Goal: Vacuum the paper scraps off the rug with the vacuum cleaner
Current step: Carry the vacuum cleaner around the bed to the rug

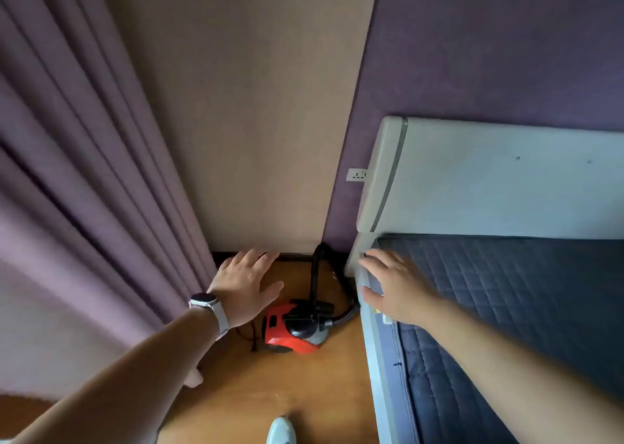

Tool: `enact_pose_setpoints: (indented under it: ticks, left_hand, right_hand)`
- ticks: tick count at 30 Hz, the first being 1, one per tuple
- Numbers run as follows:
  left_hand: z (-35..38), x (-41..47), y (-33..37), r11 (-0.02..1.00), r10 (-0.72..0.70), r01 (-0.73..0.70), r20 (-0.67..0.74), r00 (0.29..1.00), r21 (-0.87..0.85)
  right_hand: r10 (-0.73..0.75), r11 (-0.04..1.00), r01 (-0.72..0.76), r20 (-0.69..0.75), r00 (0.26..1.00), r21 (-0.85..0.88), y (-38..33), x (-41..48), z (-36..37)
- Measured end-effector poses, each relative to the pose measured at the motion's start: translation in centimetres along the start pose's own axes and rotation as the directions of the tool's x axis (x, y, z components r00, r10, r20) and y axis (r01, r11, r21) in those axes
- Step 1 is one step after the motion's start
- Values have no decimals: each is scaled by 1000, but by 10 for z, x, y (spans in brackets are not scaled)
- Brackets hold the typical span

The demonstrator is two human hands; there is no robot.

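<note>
Bare forearms, 7 and 5 o'clock. Smartwatch (203, 299) at 7 o'clock of left hand (244, 285): dark rounded-rectangle face, pale strap. Pale shoe (281, 431) toe, 6 o'clock.

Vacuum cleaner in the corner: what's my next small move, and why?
Probably lower the left hand onto the red vacuum cleaner and grip its black top. It stands untouched on the floor between the curtain and the bed frame; the left hand hovers open just above it, while the right hand is open over that frame.
</note>
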State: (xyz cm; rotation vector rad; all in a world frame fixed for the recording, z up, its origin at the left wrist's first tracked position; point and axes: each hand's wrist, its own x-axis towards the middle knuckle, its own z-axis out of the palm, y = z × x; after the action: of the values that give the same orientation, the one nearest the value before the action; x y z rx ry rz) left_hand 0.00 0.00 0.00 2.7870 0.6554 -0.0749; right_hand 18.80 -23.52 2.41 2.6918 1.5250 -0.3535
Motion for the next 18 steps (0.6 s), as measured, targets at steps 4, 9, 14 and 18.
enact_pose_setpoints:
  ticks: [4, 9, 14, 18]
  left_hand:
    - [-4, 36, -13, 999, 31, -32, -14, 999, -31]
    - [21, 69, -34, 995, 9, -8, 9, 1000, -102]
    - [54, 101, -41, 986, -23, 31, 53, 998, -164]
    - [79, 131, -40, 978, -88, 106, 106, 991, -178]
  right_hand:
    - [30, 999, -30, -7, 1000, 33, 7, 32, 1]
    - [13, 999, -14, 3, 1000, 33, 18, 73, 8]
    - [-60, 996, 55, 74, 995, 68, 30, 119, 34]
    - [-105, 990, 91, 122, 987, 111, 51, 165, 62]
